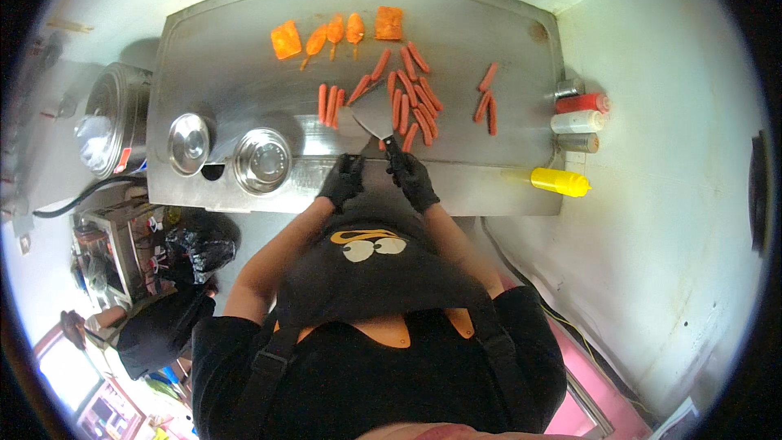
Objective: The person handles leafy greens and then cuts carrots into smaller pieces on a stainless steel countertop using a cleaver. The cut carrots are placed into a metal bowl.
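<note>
My right hand (413, 182), in a black glove, grips the dark handle of a metal scraper (374, 117). The broad blade lies among sausages on the steel griddle (226, 55), its far edge close to a loose sausage (358, 90). A crowded group of sausages (421, 98) spreads just right of the blade. My left hand (343, 182), also black-gloved, is curled at the griddle's front edge; whether it holds anything cannot be made out. Beyond that hand, several sausages (331, 106) lie side by side.
Orange-coated flat pieces (286, 40) and skewered pieces (335, 29) lie toward the back. More sausages (487, 101) are at right. A steel bowl (263, 161) and a round lid (189, 145) sit front left. Squeeze bottles (559, 182) line the right edge. Another person (162, 330) is behind left.
</note>
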Demonstrator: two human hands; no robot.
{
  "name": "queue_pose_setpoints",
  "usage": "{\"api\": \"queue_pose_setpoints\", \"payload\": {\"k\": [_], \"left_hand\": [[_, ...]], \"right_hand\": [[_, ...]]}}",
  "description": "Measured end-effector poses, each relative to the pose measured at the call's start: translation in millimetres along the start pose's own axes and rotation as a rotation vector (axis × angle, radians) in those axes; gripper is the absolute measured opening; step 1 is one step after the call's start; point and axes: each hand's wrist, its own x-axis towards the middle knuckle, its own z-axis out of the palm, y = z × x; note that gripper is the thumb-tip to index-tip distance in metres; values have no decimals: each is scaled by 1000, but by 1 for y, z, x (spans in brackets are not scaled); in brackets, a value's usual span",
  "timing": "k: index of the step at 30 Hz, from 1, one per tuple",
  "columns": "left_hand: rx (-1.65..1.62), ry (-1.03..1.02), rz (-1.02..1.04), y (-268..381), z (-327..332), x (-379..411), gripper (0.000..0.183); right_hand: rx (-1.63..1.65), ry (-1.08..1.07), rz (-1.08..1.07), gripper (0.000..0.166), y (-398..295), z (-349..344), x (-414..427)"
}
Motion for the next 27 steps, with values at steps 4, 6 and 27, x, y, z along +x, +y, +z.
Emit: {"api": "queue_pose_setpoints", "payload": {"k": [4,6,27], "left_hand": [[66,-145,-91,9,-45,-2,30],[71,-236,-128,21,-48,7,29],[564,-420,-264,89,48,38,31]], "right_hand": [[-51,164,-64,38,-8,-65,12],[28,175,-71,42,-18,-101,20],[-751,216,-520,36,3,-142,42]]}}
